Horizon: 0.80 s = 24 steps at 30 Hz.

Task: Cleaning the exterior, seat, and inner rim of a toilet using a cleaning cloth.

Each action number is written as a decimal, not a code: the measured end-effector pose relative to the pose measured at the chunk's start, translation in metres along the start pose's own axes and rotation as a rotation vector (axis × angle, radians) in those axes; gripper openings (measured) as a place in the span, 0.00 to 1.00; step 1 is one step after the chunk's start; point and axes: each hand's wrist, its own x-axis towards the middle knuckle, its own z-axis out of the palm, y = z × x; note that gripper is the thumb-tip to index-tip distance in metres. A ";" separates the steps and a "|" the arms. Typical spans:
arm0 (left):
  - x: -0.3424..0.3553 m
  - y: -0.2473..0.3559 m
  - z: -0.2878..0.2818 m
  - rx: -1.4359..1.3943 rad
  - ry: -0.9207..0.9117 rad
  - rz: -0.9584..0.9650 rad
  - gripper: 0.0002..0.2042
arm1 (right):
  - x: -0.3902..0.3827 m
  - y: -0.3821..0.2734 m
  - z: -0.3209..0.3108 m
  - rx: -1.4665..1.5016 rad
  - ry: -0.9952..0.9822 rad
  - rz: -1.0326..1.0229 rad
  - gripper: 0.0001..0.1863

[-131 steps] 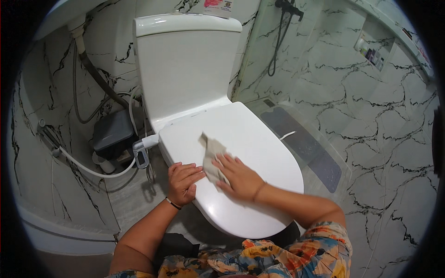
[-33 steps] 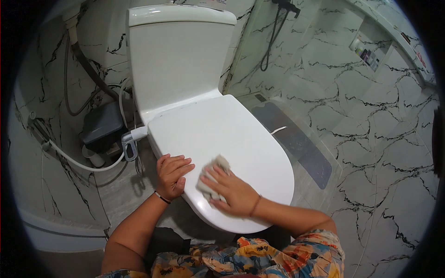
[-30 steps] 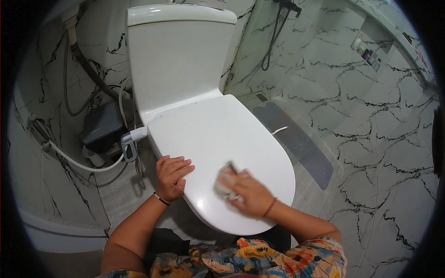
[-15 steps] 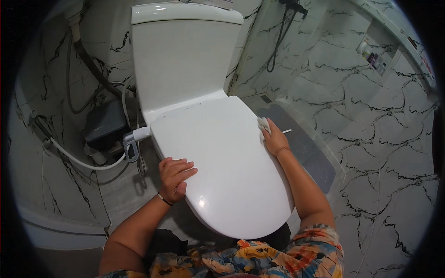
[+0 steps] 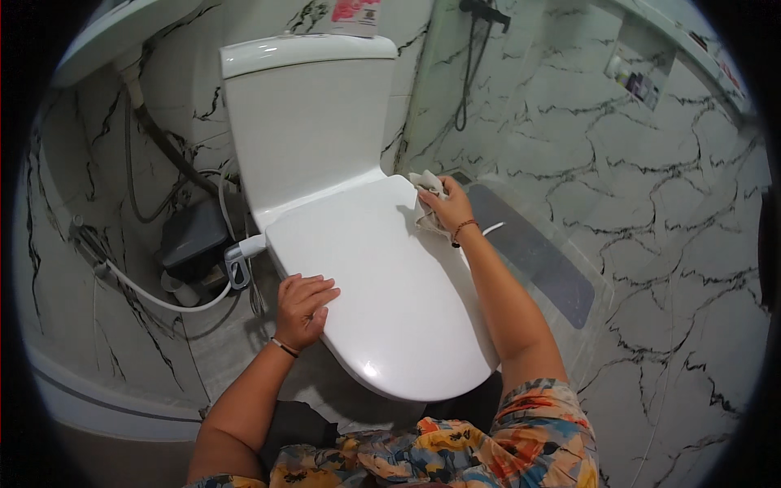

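Note:
The white toilet lid (image 5: 374, 276) is down, its rounded front toward me. On its left edge rests my left hand (image 5: 304, 311), fingers laid out across the rim with nothing in them. At the lid's far right corner, my right hand (image 5: 447, 207) grips a crumpled whitish cloth (image 5: 426, 213). Part of the cloth hangs against the lid's right edge, and the rest is bunched up by my fingers. Behind the lid stands the white cistern (image 5: 313, 122).
A pink and white packet (image 5: 356, 16) sits on the cistern top. Left of the toilet are a grey bidet sprayer (image 5: 237, 267), a white hose (image 5: 167, 302) and a dark grey bin (image 5: 195, 236). A grey mat (image 5: 533, 252) lies at right, beyond a glass panel.
My right hand has moved up along the lid's right edge to the far corner, and more of the cloth shows. My left hand stays at the left edge. The view has shifted slightly.

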 end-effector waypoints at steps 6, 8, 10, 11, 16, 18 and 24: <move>0.044 0.047 -0.014 -0.204 -0.145 -0.205 0.07 | -0.025 -0.049 -0.044 0.269 -0.030 -0.065 0.20; 0.072 0.067 0.004 -0.553 -0.412 -0.438 0.19 | -0.035 -0.058 -0.051 0.412 0.028 -0.101 0.20; 0.090 0.082 0.029 -0.853 -0.598 -0.570 0.28 | -0.047 -0.063 -0.046 0.338 0.155 -0.288 0.20; 0.100 0.091 0.043 -1.157 -0.767 -0.709 0.39 | -0.054 -0.066 -0.045 0.293 0.225 -0.379 0.20; 0.148 0.126 0.078 -1.648 -0.490 -1.088 0.40 | -0.097 -0.077 -0.050 -0.073 0.339 -0.697 0.19; 0.167 0.126 0.093 -1.722 -0.339 -1.084 0.30 | -0.113 -0.071 -0.058 -0.178 0.390 -0.718 0.17; 0.214 0.121 0.134 -1.327 -0.366 -0.988 0.19 | -0.104 -0.029 -0.082 -0.224 0.573 -0.701 0.15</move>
